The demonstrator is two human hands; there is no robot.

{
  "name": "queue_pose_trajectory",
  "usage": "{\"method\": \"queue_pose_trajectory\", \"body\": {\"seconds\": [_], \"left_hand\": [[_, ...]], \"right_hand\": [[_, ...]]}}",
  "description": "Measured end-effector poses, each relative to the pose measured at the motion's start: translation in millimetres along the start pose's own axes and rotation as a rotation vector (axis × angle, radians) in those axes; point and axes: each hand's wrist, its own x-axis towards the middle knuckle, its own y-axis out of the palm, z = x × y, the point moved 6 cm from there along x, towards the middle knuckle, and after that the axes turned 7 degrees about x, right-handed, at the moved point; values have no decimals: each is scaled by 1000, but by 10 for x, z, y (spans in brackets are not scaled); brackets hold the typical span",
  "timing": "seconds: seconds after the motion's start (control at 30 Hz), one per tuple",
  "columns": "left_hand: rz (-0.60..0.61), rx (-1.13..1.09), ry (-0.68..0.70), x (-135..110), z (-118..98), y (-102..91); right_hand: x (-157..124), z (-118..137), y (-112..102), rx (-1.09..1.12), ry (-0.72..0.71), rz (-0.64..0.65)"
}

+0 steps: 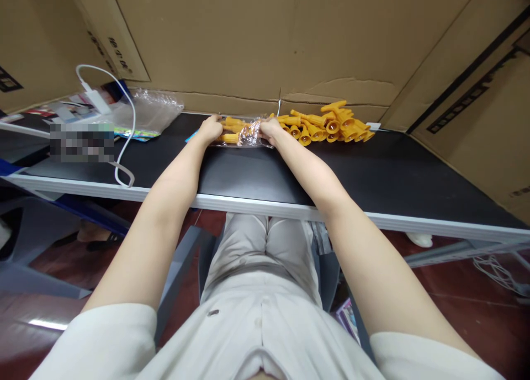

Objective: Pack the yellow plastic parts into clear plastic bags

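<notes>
A small clear plastic bag (pixel 242 132) with several yellow funnel-shaped plastic parts inside lies at the far side of the black table (pixel 248 175). My left hand (pixel 210 128) is closed on the bag's left end. My right hand (pixel 270 130) is closed on its right end, fingers pinching the film. Just right of the bag lies a loose pile of the same yellow parts (pixel 331 127), touching the cardboard wall.
Cardboard sheets (pixel 248 37) wall in the table's back and right side. At the far left lie empty clear bags (pixel 153 110), a white charger and cable (pixel 124 131) and printed cards. Grey chairs and red floor show below the table's white front edge.
</notes>
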Motion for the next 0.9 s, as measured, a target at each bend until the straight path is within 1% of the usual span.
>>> {"method": "queue_pose_trajectory", "body": {"seconds": [0.07, 0.13, 0.33, 0.47, 0.63, 0.73, 0.87, 0.9], "left_hand": [[9, -20, -20, -39, -20, -24], [9, -26, -21, -58, -30, -37], [-24, -43, -28, -27, 21, -37], [-24, -63, -10, -1, 45, -25], [-25, -69, -16, 7, 64, -23], [2, -54, -13, -4, 55, -14], [8, -30, -13, -20, 43, -26], [8, -32, -9, -26, 37, -32]], "right_hand": [[-23, -13, -8, 23, 37, -31], [-40, -6, 12, 15, 22, -13], [-49, -1, 64, -162, 21, 66], [-53, 17, 82, -90, 22, 92], [-17, -27, 91, -45, 43, 77], [8, -40, 93, -50, 26, 56], [19, -74, 86, -105, 18, 29], [21, -81, 102, -106, 11, 52]]}}
